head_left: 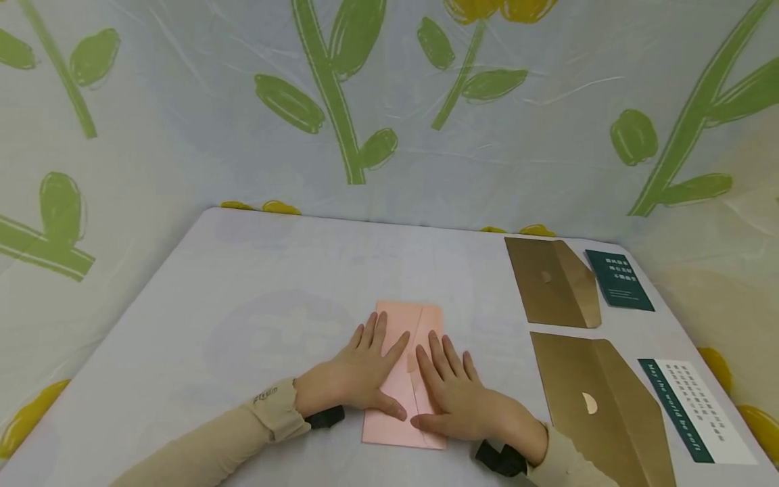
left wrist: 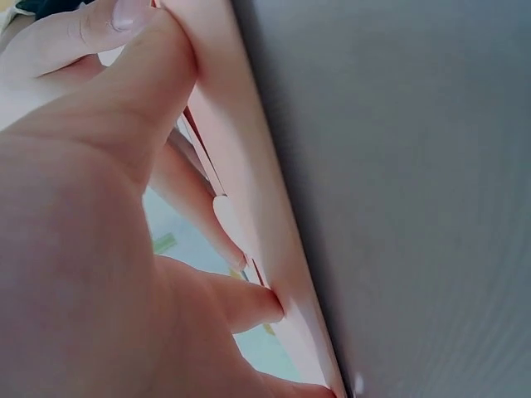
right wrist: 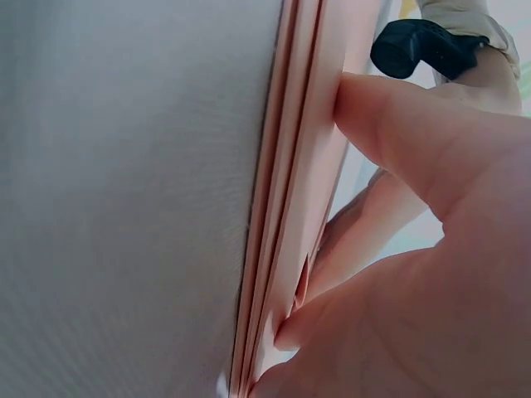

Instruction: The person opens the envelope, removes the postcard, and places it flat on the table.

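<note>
The pink envelope (head_left: 404, 383) lies on the bench (head_left: 255, 284) beneath the left grip (head_left: 360, 376) and right grip (head_left: 461, 400), fingers spread straight against its top face, grasping nothing.

Two hands (head_left: 365, 372) (head_left: 456, 399) and two cards (head_left: 621, 281) (head_left: 700, 412) are showing.
One pink envelope (head_left: 404, 385), two brown envelopes (head_left: 550, 294) (head_left: 602, 379) and one table (head_left: 274, 284) are appearing; the pink layers are possibly hiding another.

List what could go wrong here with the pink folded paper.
The pink folded paper shows layered edges in the right wrist view, which might slip. The left hand and right hand both rest on it; uneven pressure could crease it. In the head view, the right sleeve overlaps the lower brown envelope and might nudge it.
</note>
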`<move>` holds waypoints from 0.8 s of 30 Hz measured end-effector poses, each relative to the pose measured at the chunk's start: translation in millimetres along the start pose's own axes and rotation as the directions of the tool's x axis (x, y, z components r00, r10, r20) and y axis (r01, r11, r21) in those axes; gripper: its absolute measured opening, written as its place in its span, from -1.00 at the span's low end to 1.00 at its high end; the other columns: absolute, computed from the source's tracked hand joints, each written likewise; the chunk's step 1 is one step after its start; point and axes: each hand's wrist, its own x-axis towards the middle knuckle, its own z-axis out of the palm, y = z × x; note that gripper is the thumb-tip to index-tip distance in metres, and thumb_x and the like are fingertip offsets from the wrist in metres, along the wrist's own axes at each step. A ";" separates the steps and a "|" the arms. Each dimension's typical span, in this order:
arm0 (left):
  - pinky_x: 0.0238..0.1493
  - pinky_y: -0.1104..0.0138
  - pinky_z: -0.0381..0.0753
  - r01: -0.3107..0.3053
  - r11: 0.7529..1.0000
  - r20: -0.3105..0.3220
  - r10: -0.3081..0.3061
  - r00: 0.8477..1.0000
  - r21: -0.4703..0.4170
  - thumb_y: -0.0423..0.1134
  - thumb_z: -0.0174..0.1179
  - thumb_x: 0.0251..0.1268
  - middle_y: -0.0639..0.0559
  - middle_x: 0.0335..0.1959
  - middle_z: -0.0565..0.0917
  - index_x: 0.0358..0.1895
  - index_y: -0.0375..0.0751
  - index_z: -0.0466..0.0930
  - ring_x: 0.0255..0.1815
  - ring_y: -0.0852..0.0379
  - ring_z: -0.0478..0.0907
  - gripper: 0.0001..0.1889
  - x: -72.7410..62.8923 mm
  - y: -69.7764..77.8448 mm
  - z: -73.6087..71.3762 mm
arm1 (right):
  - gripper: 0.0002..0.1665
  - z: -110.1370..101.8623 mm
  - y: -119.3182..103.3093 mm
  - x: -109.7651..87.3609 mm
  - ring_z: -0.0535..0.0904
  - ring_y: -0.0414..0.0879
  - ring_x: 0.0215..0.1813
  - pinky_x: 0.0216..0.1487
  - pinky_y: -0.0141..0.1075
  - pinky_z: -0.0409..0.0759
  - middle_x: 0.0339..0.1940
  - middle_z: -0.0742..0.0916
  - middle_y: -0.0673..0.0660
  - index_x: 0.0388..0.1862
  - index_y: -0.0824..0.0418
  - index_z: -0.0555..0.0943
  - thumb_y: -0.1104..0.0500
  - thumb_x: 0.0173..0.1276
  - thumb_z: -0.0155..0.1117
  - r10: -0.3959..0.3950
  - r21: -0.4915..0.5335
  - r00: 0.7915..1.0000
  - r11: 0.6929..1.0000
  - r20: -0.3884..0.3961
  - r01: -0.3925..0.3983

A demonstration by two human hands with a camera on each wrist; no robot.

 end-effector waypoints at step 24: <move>0.43 -0.10 0.15 0.021 0.990 -0.046 -0.014 0.999 0.141 0.48 0.15 0.08 -0.57 0.50 -0.09 0.60 -0.05 0.02 0.54 -0.44 -0.14 0.09 -6.6 15.7 -2.2 | 0.18 -5.6 -3.8 -1.6 -0.44 0.31 0.58 0.39 0.39 -0.28 0.60 -0.29 0.31 0.64 0.18 -0.27 -0.19 0.37 0.20 0.025 0.057 1.000 0.998 0.017 -0.026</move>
